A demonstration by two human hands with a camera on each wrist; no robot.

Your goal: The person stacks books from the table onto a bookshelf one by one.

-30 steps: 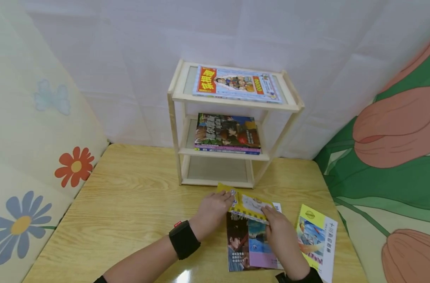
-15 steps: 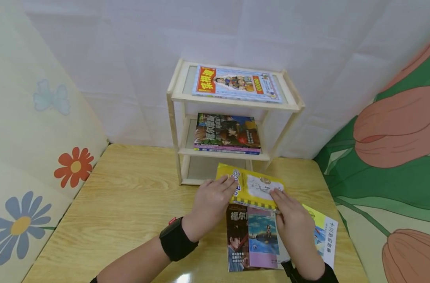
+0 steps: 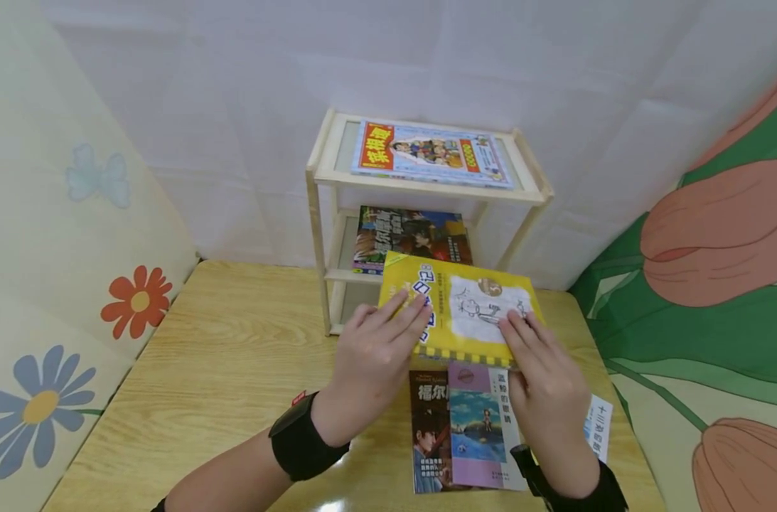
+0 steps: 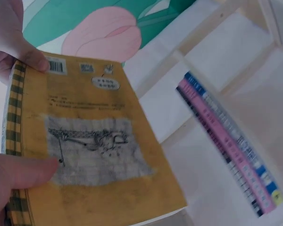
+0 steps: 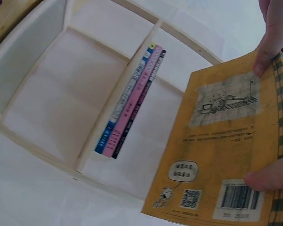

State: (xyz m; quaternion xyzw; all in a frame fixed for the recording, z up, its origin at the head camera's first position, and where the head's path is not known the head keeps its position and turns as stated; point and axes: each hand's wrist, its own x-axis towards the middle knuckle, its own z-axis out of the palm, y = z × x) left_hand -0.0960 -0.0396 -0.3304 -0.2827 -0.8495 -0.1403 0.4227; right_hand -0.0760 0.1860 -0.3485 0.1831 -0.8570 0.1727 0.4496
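The yellow paperback book (image 3: 461,306) has risen before the pale wooden three-tier shelf (image 3: 426,188). Left hand (image 3: 378,355) and right hand (image 3: 548,380) pinch it, thumbs underneath. The shelf's middle tier holds a dark-topped book stack (image 3: 414,231); its top, a light-blue book (image 3: 426,155).

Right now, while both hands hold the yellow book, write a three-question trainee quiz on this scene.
1. True or false: only the left hand holds the yellow book.
2. The stack on the middle shelf shows how many books? A one; B three; C six.
3. Fill in: on the table, the ____ book partly covers the dark book.
Key: 1 false, the right hand holds it too; 2 B; 3 purple-and-white book.
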